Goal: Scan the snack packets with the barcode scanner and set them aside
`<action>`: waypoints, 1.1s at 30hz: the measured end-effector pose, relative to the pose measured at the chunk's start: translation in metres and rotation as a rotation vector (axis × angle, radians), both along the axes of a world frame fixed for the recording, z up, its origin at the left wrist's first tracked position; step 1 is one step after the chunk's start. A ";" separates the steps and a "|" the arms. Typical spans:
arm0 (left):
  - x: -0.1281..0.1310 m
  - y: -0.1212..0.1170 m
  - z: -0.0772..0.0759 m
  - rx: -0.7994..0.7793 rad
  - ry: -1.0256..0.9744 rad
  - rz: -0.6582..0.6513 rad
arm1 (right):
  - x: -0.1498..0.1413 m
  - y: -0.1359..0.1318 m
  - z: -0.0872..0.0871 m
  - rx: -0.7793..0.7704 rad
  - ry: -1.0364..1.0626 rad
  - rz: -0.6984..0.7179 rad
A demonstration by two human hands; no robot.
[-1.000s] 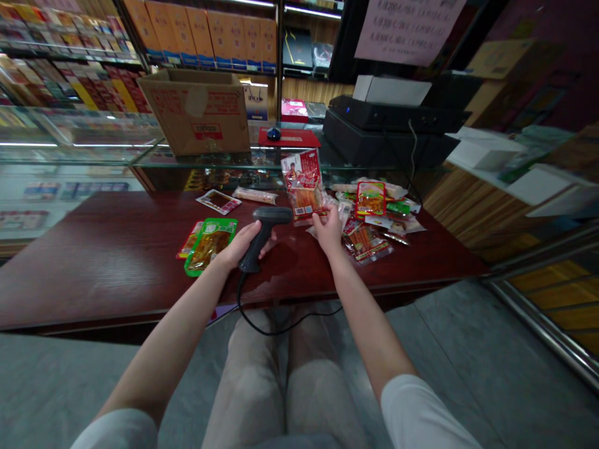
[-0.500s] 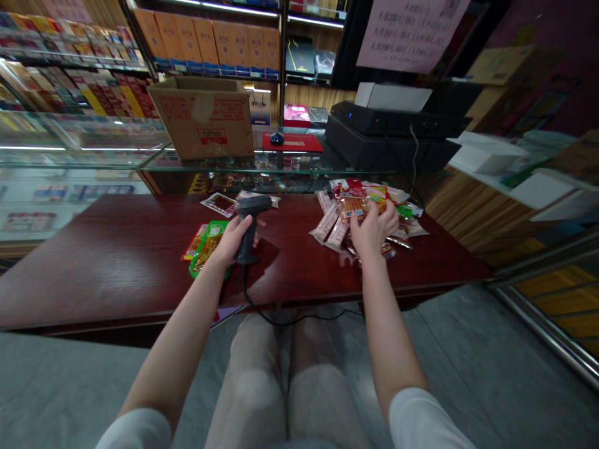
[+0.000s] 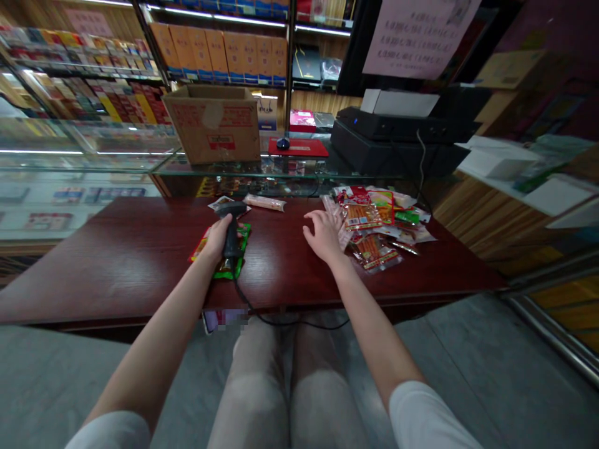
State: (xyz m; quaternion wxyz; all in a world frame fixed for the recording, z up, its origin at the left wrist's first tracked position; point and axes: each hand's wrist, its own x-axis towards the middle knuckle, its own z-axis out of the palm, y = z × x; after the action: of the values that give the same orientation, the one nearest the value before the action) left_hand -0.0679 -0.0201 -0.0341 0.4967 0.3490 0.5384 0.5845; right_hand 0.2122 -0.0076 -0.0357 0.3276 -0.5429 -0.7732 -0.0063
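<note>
Two hands at a dark red table (image 3: 107, 274): the left hand (image 3: 216, 240) clenches a black barcode scanner (image 3: 230, 234) above a green snack packet (image 3: 237, 267), handle toward the person, head pointing away; the right hand (image 3: 322, 236) lies open, holding nothing, just beside a heap of snack packets (image 3: 379, 227)

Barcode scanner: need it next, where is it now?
Head view: the barcode scanner is in the left hand, above a green snack packet on the dark red table.
</note>
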 end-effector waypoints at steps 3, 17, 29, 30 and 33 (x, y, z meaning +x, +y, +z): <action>0.023 0.010 -0.003 -0.015 -0.059 -0.074 | -0.005 0.001 -0.005 -0.055 0.017 0.041; 0.001 0.014 0.017 0.264 -0.319 -0.200 | -0.086 0.113 0.005 -0.354 0.023 0.121; 0.009 0.011 0.007 0.150 -0.156 -0.331 | -0.032 0.069 -0.005 -0.125 0.176 0.001; 0.010 0.009 0.008 0.144 -0.131 -0.361 | -0.020 0.062 -0.002 -0.072 0.212 0.024; 0.014 0.004 0.009 0.124 -0.086 -0.440 | 0.015 0.036 0.001 0.064 0.286 0.105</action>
State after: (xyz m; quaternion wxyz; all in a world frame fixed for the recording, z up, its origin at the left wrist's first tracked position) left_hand -0.0544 -0.0165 -0.0254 0.6121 0.4626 0.3907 0.5086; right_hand 0.2275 0.0283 -0.0352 0.4513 -0.4865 -0.7454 0.0635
